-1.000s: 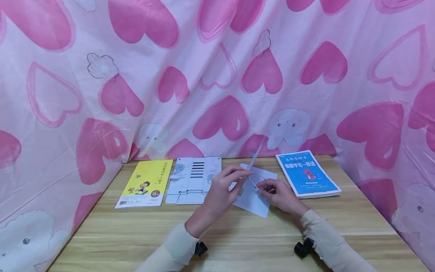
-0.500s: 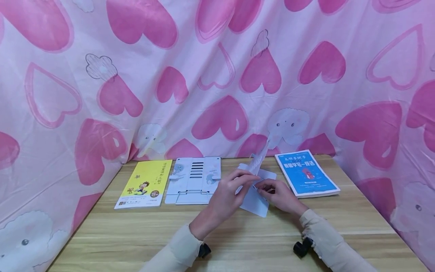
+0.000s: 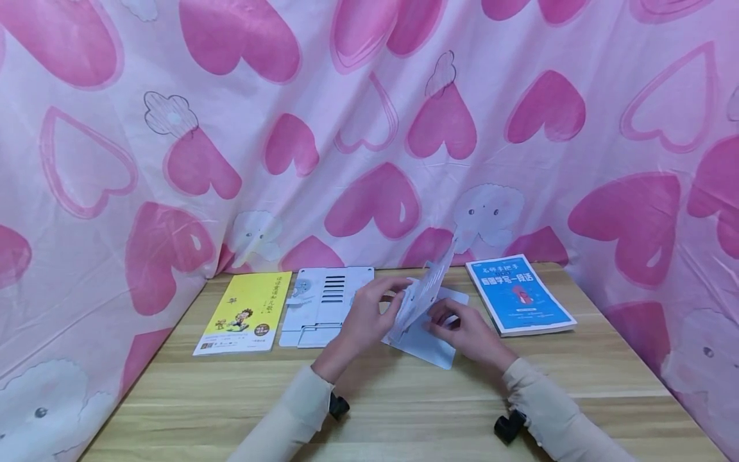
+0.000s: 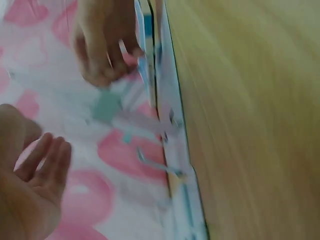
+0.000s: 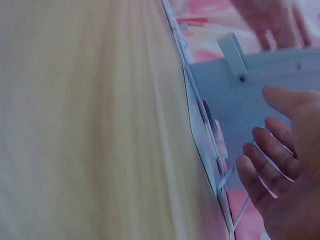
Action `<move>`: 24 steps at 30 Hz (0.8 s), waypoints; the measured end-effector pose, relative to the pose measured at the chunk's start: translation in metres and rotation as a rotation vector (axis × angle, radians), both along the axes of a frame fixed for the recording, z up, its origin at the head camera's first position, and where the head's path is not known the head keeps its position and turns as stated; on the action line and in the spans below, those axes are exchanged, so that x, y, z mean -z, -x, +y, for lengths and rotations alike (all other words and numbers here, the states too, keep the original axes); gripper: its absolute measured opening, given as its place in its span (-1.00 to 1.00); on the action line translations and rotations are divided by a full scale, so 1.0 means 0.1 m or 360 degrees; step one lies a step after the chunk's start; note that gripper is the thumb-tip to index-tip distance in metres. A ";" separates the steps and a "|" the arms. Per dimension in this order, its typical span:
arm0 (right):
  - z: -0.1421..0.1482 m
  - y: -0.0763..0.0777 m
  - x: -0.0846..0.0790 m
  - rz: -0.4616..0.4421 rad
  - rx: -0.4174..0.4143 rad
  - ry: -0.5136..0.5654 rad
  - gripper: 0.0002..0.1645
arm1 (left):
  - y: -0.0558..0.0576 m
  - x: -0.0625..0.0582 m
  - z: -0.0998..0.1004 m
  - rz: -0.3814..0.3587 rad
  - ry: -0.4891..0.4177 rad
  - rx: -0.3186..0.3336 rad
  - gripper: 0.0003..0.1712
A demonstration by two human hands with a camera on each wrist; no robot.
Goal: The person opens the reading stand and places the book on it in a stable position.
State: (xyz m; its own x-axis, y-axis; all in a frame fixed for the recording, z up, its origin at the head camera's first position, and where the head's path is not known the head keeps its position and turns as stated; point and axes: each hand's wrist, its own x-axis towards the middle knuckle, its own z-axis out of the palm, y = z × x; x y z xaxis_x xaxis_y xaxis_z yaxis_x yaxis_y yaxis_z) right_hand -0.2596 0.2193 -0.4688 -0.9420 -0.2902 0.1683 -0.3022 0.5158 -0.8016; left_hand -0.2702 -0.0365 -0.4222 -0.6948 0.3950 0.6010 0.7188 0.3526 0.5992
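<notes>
Since the earlier frame, the slotted panel (image 3: 430, 285) of the stand is turning its broad face further into view, and the left hand (image 3: 369, 314) is shifting leftward. Right hand (image 3: 470, 330) is keeping much the same spot. Work on this stand is looking partway along: the panel is already standing tilted off its base plate (image 3: 435, 351), which is lying on the table (image 3: 369, 410) under the hands; what is seemingly left is settling the panel, now leaning between them, neither flat nor upright. Beyond the left hand, on its outer side, a second stand (image 3: 326, 308) is lying flat with neither hand touching it, and past that a yellow book (image 3: 245, 311) is resting; a blue book (image 3: 522, 295) is lying outward of the right hand. Grip: in the wrist views both hands are showing thumbs apart from fingers, left fingers extending fairly straight, right ones bending softly, nothing visibly clamped in either. Left fingertips are hovering at or near the panel's edge; contact is staying unclear through blur. Right fingers are sitting just beside the panel's underside, touch likewise uncertain.
</notes>
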 end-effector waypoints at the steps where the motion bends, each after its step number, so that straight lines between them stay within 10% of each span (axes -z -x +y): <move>1: -0.03 -0.02 -0.01 -0.0001 -0.0021 0.0003 -0.66 | 0.05 0.03 -0.03 -0.0042 0.0032 -0.0025 -0.63; 11: -0.31 -0.22 -0.15 -0.0033 0.0015 0.0044 -0.59 | 0.34 0.24 -0.14 -0.0422 0.0325 -0.0096 -0.60; 24: -0.36 -0.25 -0.20 0.0124 0.0142 -0.0042 -0.66 | 0.46 0.35 -0.12 -0.0529 0.0226 -0.0152 -0.77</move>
